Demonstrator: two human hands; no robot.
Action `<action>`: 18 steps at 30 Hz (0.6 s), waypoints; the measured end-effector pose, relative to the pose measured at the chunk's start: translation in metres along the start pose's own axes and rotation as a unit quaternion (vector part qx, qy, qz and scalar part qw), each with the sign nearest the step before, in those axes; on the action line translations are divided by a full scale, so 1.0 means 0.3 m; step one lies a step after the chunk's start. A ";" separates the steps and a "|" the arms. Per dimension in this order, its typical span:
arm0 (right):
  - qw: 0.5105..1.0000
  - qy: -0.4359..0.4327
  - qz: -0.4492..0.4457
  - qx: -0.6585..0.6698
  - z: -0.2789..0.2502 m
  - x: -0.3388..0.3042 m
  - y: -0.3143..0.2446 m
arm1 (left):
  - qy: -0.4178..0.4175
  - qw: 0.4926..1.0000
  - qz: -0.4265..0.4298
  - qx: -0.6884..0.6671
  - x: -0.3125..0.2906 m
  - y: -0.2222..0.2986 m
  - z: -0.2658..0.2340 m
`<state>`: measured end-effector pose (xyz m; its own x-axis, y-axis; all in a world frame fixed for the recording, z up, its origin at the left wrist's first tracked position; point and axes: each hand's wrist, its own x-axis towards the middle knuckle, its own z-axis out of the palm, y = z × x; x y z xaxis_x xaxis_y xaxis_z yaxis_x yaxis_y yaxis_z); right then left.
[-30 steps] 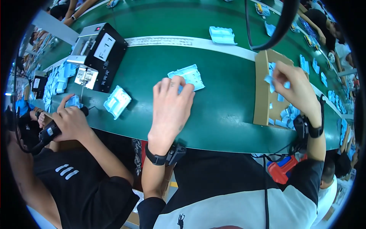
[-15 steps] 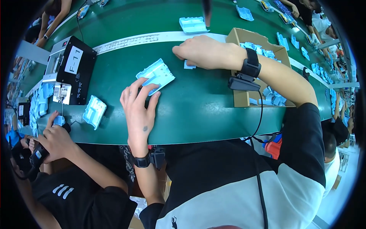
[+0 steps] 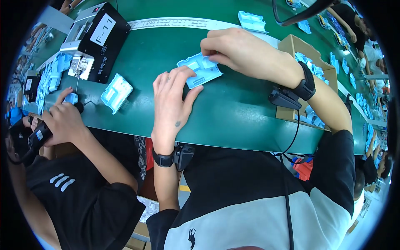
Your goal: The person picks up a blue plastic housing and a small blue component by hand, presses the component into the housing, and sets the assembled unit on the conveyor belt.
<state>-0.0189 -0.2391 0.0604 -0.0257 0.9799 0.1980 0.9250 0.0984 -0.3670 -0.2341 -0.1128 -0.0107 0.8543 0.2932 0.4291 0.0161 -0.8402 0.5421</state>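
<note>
A light blue plastic shell (image 3: pixel 206 78) lies tilted on the green table in front of me. My left hand (image 3: pixel 171 93) grips its near left side, with the fingers over the edge and the thumb along the bottom. From the upper right, my right hand (image 3: pixel 241 50) reaches in with pinched fingers. Between those fingertips is a small light blue plastic piece (image 3: pixel 209 63), held against the shell's upper part. The fingers partly cover where piece and shell meet. Another light blue shell (image 3: pixel 116 93) rests on the table left of my left hand.
A cardboard box (image 3: pixel 331 79) of small blue pieces stands under my right forearm. At left are a black screw feeder (image 3: pixel 98 46) and a co-worker's hand (image 3: pixel 64 121) with a power screwdriver (image 3: pixel 39 135). Farther back lies one more blue shell (image 3: pixel 252 21). A cable (image 3: pixel 296 133) hangs from my right wrist.
My right hand has brought the small blue piece from beside the shell onto its upper part. The shell has turned in my left hand. The whole view has shifted.
</note>
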 end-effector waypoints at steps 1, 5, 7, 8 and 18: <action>1.000 0.002 -0.014 -0.011 0.008 0.001 0.001 | -0.002 1.000 -0.013 -0.002 -0.001 0.002 0.002; 0.999 -0.030 -0.012 -0.035 0.026 0.000 0.006 | -0.002 0.999 -0.036 -0.015 -0.001 0.002 0.004; 0.998 -0.039 -0.018 -0.041 0.036 0.009 -0.003 | 0.004 0.999 -0.024 -0.030 -0.001 0.001 0.002; 0.998 -0.046 -0.021 -0.049 0.041 0.012 -0.008 | 0.004 0.999 -0.027 -0.030 -0.003 0.002 0.000; 0.991 -0.073 -0.022 -0.113 0.056 0.040 -0.019 | -0.001 0.999 -0.028 -0.026 -0.001 0.002 0.001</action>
<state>-0.0307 -0.2248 0.0497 -0.1071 0.9918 0.0696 0.9826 0.1163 -0.1451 -0.2343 -0.1135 -0.0107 0.8536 0.3379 0.3964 0.0359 -0.7974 0.6023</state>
